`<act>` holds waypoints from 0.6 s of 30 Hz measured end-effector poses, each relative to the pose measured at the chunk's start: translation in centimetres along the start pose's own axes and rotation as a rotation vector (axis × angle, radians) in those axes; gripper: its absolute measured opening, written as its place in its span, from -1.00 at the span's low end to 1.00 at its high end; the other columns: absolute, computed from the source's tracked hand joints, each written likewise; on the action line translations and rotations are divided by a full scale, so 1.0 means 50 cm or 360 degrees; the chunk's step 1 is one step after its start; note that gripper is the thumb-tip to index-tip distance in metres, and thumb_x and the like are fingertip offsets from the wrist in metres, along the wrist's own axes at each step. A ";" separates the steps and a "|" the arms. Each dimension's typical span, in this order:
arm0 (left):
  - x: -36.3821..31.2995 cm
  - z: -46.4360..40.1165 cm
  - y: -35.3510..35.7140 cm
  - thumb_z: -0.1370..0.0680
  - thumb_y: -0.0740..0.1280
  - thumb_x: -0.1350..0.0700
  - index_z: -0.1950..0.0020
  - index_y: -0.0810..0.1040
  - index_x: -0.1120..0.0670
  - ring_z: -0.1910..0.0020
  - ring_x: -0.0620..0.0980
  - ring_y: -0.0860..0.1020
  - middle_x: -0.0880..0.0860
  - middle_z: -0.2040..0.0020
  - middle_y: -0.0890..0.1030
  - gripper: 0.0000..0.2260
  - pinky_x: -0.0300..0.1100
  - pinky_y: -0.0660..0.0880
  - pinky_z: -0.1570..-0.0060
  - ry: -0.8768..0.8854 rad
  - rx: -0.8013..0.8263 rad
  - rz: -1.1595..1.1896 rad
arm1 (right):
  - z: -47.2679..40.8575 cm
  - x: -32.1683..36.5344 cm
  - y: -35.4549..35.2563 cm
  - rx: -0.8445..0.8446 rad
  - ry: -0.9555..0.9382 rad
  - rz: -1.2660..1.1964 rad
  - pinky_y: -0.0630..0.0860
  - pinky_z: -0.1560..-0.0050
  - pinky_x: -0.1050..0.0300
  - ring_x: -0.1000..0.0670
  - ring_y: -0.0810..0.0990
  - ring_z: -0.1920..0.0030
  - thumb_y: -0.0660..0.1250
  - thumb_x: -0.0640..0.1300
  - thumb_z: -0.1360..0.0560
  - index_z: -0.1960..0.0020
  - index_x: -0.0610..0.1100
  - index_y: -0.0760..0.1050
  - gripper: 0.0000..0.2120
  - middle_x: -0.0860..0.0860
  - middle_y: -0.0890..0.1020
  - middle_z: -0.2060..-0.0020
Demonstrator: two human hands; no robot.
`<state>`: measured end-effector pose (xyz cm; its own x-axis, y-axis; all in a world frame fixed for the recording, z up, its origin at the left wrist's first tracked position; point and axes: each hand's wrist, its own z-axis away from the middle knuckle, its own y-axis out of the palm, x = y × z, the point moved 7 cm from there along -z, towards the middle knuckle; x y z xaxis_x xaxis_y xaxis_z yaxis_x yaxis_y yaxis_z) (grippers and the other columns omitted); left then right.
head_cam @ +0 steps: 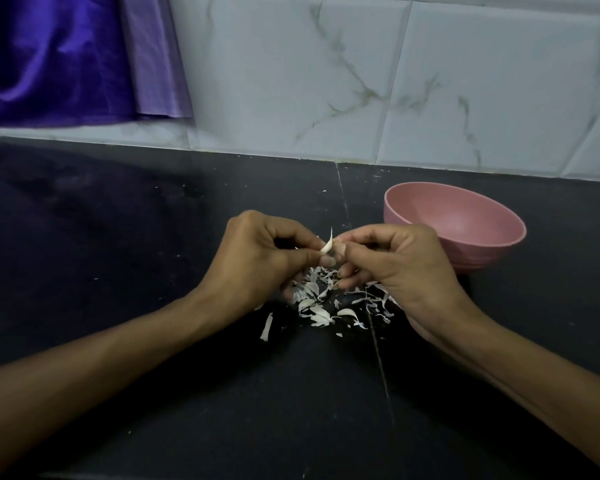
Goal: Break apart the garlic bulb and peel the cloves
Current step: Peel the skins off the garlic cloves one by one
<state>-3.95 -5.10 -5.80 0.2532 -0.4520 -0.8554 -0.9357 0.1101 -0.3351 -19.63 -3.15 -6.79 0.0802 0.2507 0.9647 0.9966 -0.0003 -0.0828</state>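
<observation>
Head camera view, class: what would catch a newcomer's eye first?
Two hands meet mid-frame, the left hand and right hand pinching one garlic clove between them. Beneath them, white garlic skins litter the black counter. A pink bowl sits behind the right hand.

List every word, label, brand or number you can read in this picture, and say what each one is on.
None: no readable text anywhere.
The pink bowl is plain.
The wall tiles carry only marble veining.
The purple cloth and dark counter bear no print.
The garlic clove and skins bear none.
</observation>
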 end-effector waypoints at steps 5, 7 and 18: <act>0.016 -0.002 0.014 -0.31 0.55 0.21 0.29 0.69 0.11 0.62 -0.02 0.47 0.12 0.50 0.55 -0.93 -0.30 0.38 0.61 -0.0228 0.0130 0.0361 | -0.008 0.007 -0.016 -0.0059 0.0013 -0.0011 0.63 0.35 0.16 0.03 0.59 0.40 0.42 -0.30 -0.47 0.12 -0.27 0.66 -0.95 -0.06 0.64 0.38; 0.013 -0.001 0.015 -0.30 0.54 0.21 0.31 0.69 0.08 0.62 -0.02 0.47 0.13 0.49 0.55 -0.93 -0.30 0.39 0.60 -0.0213 0.0147 0.0390 | -0.005 0.007 -0.018 -0.0033 0.0026 -0.0028 0.65 0.33 0.12 0.02 0.59 0.38 0.42 -0.29 -0.47 0.08 -0.29 0.66 -0.93 -0.08 0.64 0.34; 0.012 0.001 0.006 -0.26 0.54 0.10 0.18 0.69 0.20 0.57 0.01 0.49 0.19 0.43 0.58 -0.77 -0.28 0.44 0.54 -0.0158 0.0108 0.0266 | 0.000 -0.005 0.000 0.0146 0.0222 -0.0239 0.63 0.29 0.08 0.01 0.58 0.32 0.39 -0.23 -0.49 0.00 -0.31 0.66 -0.83 -0.16 0.67 0.18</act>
<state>-4.09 -5.28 -6.42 0.1219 -0.3335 -0.9348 -0.9488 0.2372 -0.2084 -19.67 -3.21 -7.06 -0.0604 0.1049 0.9927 0.9920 0.1168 0.0480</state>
